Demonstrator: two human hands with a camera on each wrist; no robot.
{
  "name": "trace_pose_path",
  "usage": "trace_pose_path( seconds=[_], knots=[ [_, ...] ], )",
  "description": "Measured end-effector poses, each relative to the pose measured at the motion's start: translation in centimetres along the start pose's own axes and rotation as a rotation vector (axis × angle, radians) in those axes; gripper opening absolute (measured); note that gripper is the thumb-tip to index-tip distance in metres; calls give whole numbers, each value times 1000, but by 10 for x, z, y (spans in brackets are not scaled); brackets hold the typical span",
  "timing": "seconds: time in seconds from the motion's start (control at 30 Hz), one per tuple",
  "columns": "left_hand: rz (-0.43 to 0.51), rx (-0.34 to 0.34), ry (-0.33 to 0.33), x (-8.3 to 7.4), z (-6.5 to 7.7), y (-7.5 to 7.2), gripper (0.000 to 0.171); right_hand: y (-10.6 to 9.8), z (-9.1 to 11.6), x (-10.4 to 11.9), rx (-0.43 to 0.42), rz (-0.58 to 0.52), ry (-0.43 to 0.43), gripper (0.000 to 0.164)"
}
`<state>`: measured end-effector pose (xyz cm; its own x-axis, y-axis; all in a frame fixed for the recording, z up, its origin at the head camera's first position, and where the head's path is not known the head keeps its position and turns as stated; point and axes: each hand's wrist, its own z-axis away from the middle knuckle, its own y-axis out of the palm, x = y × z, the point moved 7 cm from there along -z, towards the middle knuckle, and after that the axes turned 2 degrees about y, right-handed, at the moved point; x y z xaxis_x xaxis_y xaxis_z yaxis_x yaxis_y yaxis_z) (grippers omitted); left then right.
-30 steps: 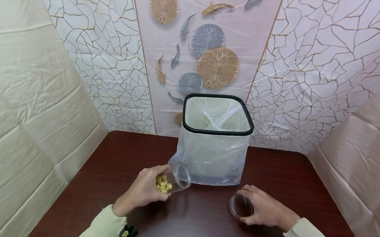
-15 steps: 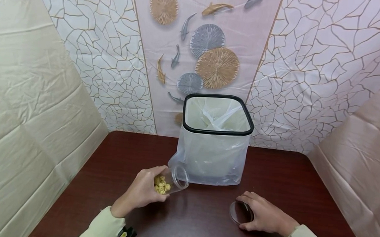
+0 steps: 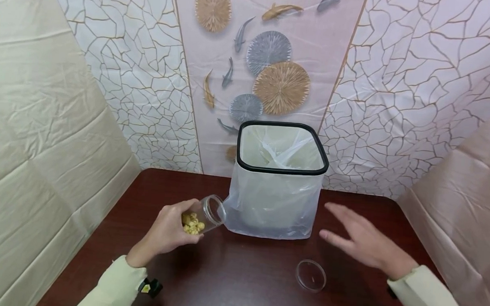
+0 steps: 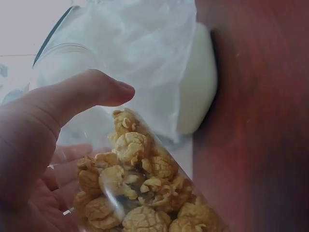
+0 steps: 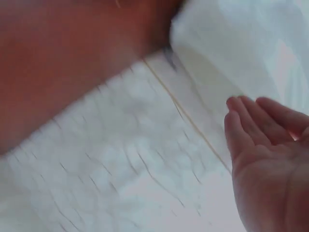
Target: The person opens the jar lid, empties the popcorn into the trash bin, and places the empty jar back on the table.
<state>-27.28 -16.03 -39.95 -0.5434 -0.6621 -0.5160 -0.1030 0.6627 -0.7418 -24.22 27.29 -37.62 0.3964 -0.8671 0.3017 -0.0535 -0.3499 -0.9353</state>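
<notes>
My left hand grips a clear jar tilted on its side, its open mouth toward the bin. Yellow popcorn lies in the jar's lower end; the left wrist view shows the popcorn close up behind the clear wall. A round clear lid rests flat on the table, right of the middle. Up and to the right of the lid, my right hand is raised with straight fingers and thumb apart, holding nothing. In the right wrist view the hand shows its palm, blurred.
A white bin with a black rim stands at the back middle of the dark red table, lined with a thin translucent bag. Cloth walls with crackle and fish patterns enclose the back and sides.
The right hand has let go of the lid, leaving it on the table, and moved up and right. The left hand has moved left and slightly up with the jar.
</notes>
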Motion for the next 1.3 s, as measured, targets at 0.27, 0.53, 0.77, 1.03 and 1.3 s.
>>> trace_pose_path(
  seconds=[0.27,0.53,0.77,1.03,1.3],
  knots=[
    [-105,-42,26,-2,-33,-44,75,-75,-39,14,12,115,46,87],
    [-252,-46,93,-25,-73,-86,74,-100,-85,28,26,219,-45,87],
    [-350,-2,133,-52,-114,-107,72,-94,-111,33,72,258,-73,86],
    [-388,30,177,-76,-147,-109,77,-76,-123,27,119,204,-33,84],
    [-483,46,239,-90,-166,-107,83,-69,-124,25,128,196,-40,84]
  ],
)
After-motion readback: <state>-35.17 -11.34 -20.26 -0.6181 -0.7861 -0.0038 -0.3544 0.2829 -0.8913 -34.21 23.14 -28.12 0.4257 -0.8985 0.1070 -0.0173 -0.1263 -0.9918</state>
